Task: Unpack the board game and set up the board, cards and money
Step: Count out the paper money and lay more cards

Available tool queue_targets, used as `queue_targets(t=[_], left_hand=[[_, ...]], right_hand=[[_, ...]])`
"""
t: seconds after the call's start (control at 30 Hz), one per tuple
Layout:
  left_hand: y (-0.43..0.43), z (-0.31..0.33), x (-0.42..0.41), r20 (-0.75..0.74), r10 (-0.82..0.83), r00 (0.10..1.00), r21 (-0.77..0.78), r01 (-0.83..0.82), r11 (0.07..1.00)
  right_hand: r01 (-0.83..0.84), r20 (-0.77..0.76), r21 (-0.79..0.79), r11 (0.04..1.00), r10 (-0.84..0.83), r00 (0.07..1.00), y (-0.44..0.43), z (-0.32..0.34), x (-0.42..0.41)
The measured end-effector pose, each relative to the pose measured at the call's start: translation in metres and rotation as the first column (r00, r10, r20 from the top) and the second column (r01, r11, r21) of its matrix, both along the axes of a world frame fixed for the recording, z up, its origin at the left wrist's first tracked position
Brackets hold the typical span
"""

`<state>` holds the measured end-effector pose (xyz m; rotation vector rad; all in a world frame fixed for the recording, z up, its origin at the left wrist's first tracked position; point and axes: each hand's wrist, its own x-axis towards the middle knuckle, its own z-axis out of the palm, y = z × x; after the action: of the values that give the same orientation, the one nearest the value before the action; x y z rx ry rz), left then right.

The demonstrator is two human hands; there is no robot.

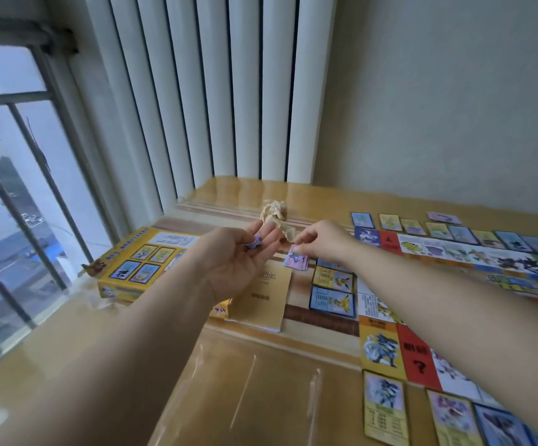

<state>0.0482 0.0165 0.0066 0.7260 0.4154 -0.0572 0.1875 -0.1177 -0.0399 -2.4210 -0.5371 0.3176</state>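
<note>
Nearest, at the lower right, a row of picture cards (383, 410) lies face up on the glossy wooden table (245, 397), just outside the near edge of the game board (415, 352). The board is spread open across the right side, with its red question-mark square close to those cards.

Both forearms reach forward over the table. To the left of the board lies a tan booklet (261, 294), and two more cards, a yellow one and a blue one (332, 300), sit between it and the board's left edge. Left of the booklet the yellow game box (135, 262) rests by the window.

Above the booklet, the left hand (235, 262) is turned palm up with its fingers loosely extended. A small purple piece (253, 245) lies on them near the fingertips.

Just to its right, the right hand (319, 241) has its fingers curled downward and pinches the upper edge of a pink card stack (296, 260). That stack sits low by the board's left corner, between the two hands.

Beyond the hands lies a crumpled clear wrapper (274, 214). A far row of cards (454, 231) lines the board's far edge, below white vertical blinds (216, 91).
</note>
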Motion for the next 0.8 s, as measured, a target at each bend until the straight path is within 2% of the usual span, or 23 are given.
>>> queue_targets(t=[0.13, 0.23, 0.3, 0.4, 0.5, 0.63, 0.8], left_hand=[[-0.013, 0.002, -0.011, 0.020, -0.038, 0.999, 0.059, 0.037, 0.998], [-0.030, 0.002, -0.025, 0.059, -0.125, 0.990, 0.134, 0.117, 0.984], [-0.044, 0.002, -0.038, 0.094, -0.204, 0.974, 0.185, 0.185, 0.965], [-0.071, 0.007, -0.062, 0.124, -0.337, 0.933, 0.285, 0.292, 0.913], [-0.101, 0.012, -0.087, 0.121, -0.455, 0.882, 0.318, 0.400, 0.860], [-0.137, 0.012, -0.110, 0.092, -0.500, 0.861, 0.231, 0.470, 0.852], [-0.176, 0.012, -0.127, 0.101, -0.517, 0.850, 0.157, 0.500, 0.852]], right_hand=[[0.006, 0.109, 0.111, 0.994, -0.018, 0.994, -0.014, 0.026, -0.014], [-0.132, 0.098, 0.193, 0.972, 0.115, 0.989, -0.036, 0.065, -0.052], [-0.250, 0.046, 0.161, 0.955, 0.246, 0.968, -0.055, 0.086, -0.086], [-0.352, 0.026, 0.004, 0.936, 0.352, 0.936, -0.085, 0.098, -0.136], [-0.330, 0.102, -0.092, 0.940, 0.338, 0.936, -0.115, 0.096, -0.171], [-0.271, 0.136, 0.012, 0.963, 0.267, 0.954, -0.153, 0.087, -0.202], [-0.112, 0.244, 0.096, 0.989, 0.085, 0.966, -0.188, 0.073, -0.232]])
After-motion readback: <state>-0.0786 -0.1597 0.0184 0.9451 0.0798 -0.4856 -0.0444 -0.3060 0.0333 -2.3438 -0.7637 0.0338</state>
